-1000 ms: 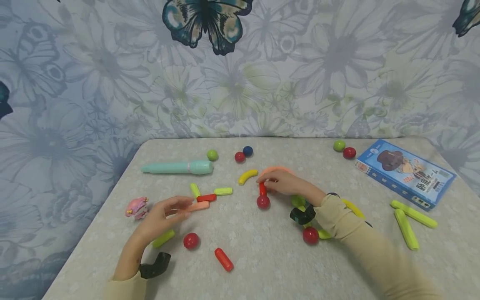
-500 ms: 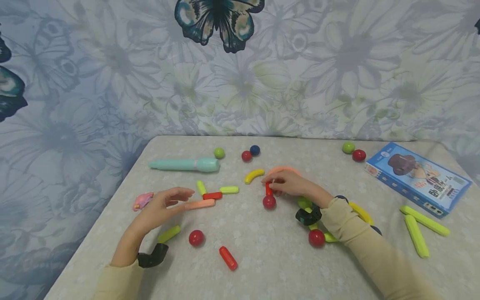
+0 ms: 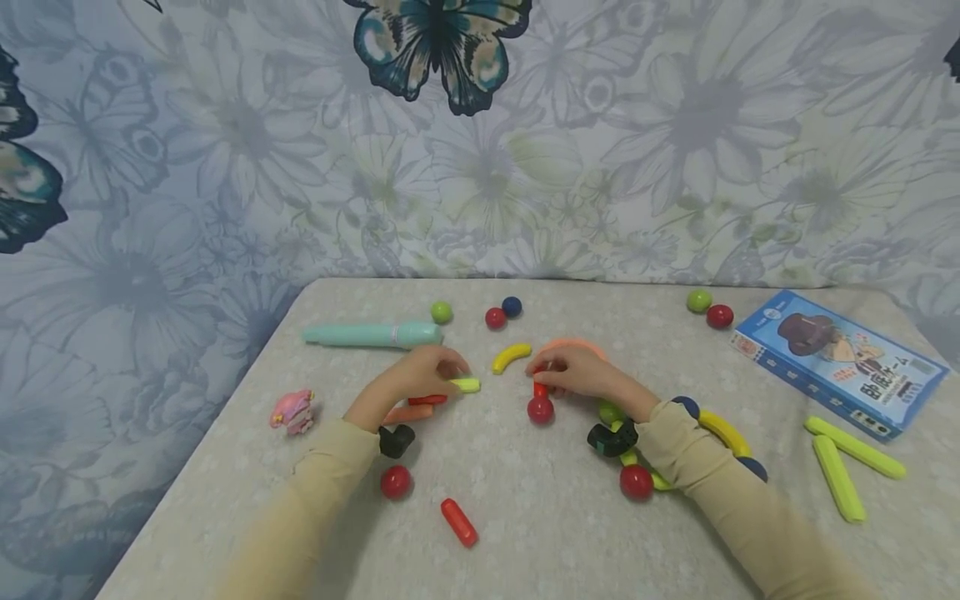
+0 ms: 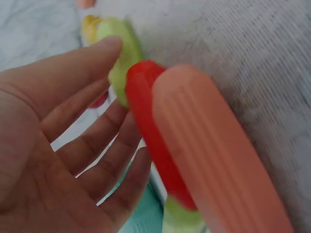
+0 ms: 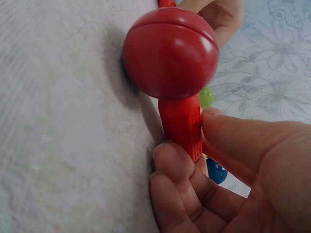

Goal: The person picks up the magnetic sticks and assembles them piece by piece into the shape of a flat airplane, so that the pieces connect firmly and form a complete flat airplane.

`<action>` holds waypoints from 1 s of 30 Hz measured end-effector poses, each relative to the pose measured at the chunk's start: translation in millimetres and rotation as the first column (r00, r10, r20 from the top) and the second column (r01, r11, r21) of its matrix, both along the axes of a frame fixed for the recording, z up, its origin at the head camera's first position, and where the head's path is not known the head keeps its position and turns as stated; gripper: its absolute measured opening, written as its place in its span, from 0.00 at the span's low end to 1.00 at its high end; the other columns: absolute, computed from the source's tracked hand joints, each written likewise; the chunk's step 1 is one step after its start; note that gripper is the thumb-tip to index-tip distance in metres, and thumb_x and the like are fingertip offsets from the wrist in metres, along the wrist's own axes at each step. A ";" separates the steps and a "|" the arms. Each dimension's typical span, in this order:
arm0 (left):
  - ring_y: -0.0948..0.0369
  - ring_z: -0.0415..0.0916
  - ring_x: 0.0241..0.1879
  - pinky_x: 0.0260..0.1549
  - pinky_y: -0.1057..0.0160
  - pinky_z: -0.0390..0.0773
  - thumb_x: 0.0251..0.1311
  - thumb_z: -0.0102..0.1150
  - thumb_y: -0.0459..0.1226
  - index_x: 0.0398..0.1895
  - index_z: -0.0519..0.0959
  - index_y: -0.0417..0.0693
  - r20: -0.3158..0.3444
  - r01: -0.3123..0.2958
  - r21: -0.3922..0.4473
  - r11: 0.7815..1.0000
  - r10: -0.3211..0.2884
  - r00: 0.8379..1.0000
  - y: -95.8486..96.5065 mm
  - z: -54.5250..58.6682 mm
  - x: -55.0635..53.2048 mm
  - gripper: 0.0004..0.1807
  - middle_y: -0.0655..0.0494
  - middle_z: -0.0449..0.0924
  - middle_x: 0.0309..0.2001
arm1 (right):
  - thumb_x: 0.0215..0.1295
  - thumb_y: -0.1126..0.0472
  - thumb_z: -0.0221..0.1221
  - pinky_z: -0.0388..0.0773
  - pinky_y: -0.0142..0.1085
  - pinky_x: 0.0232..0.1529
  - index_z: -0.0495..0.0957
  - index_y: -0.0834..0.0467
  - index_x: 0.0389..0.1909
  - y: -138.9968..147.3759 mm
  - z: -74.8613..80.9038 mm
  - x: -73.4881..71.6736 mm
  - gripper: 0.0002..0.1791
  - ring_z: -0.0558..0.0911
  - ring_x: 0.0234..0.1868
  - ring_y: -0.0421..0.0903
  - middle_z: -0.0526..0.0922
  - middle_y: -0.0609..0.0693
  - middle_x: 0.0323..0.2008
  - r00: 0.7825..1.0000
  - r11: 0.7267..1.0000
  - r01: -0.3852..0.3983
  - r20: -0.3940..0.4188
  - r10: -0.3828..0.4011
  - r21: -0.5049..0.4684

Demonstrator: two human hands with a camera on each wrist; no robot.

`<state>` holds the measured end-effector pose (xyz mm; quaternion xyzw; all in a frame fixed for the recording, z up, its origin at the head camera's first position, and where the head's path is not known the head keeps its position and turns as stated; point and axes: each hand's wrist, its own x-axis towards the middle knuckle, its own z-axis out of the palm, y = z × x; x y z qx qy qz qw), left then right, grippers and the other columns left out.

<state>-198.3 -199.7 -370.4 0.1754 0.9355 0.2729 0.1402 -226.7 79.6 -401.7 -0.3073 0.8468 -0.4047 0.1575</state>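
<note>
My right hand (image 3: 581,372) pinches a short red stick (image 5: 181,126) between thumb and fingers. A glossy red ball (image 3: 541,409) sits at the end of this stick, close over the table. My left hand (image 3: 412,373) is at a short light-green stick (image 3: 469,385), its thumb overlapping the stick in the left wrist view and its other fingers loosely spread behind. Beside that hand lie another red stick (image 4: 158,136) and a ridged orange stick (image 4: 218,150), side by side. A curved orange piece (image 3: 573,343) shows partly behind the right hand.
A small yellow curved piece (image 3: 512,357) lies between the hands. Behind them are a mint-green pen-shaped object (image 3: 375,335) and several balls. A blue box (image 3: 840,358) and long green sticks (image 3: 838,479) lie right. A pink figure (image 3: 292,412) stands left; a red stick (image 3: 459,522) lies in front.
My left hand has moved right and away from me, from the orange stick to the light-green stick. My right hand keeps its grip on the red stick. The head view has shifted slightly.
</note>
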 end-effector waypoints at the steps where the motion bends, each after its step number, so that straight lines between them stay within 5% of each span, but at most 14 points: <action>1: 0.57 0.75 0.41 0.44 0.58 0.73 0.51 0.68 0.32 0.42 0.81 0.43 -0.007 0.005 -0.027 1.000 -0.005 1.000 3.0 -1.4 -0.6 0.13 0.55 0.80 0.37 | 0.64 0.65 0.58 0.74 0.34 0.27 0.81 0.62 0.43 -0.3 -0.4 0.5 0.09 0.77 0.23 0.43 0.77 0.47 0.24 1.000 1.000 0.005 0.008 -0.005 0.003; 5: 0.60 0.74 0.36 0.40 0.59 0.73 0.51 0.68 0.32 0.36 0.83 0.46 -0.091 0.016 -0.076 0.997 -0.023 0.996 11.5 -1.9 4.1 0.08 0.58 0.79 0.32 | 0.65 0.63 0.58 0.74 0.34 0.28 0.80 0.62 0.43 -0.4 -1.4 1.1 0.09 0.77 0.24 0.44 0.76 0.47 0.25 0.999 1.000 0.017 0.042 -0.017 0.020; 11: 0.61 0.75 0.39 0.41 0.61 0.73 0.53 0.67 0.32 0.41 0.83 0.47 -0.213 0.048 -0.068 0.997 -0.061 0.975 33.2 0.6 24.1 0.11 0.60 0.78 0.35 | 0.64 0.64 0.58 0.75 0.35 0.29 0.81 0.61 0.42 -0.6 -0.1 0.2 0.08 0.77 0.23 0.44 0.77 0.47 0.25 0.998 1.000 0.021 0.052 -0.021 0.009; 23: 0.63 0.75 0.40 0.43 0.64 0.74 0.54 0.66 0.32 0.43 0.83 0.45 -0.171 0.112 -0.002 0.994 -0.111 0.979 62.1 -17.9 33.2 0.12 0.60 0.81 0.39 | 0.65 0.64 0.57 0.74 0.35 0.27 0.80 0.62 0.43 -0.5 0.7 -2.3 0.09 0.77 0.23 0.44 0.77 0.46 0.23 0.999 1.000 0.006 0.043 -0.006 -0.010; 30: 0.64 0.75 0.40 0.42 0.63 0.73 0.54 0.66 0.34 0.43 0.83 0.46 -0.160 0.078 0.059 0.995 -0.068 0.985 62.1 -22.8 38.2 0.12 0.61 0.81 0.39 | 0.65 0.65 0.57 0.74 0.34 0.26 0.79 0.64 0.46 2.5 1.1 -3.9 0.11 0.78 0.23 0.43 0.78 0.50 0.27 0.999 1.000 -0.021 0.043 0.022 -0.020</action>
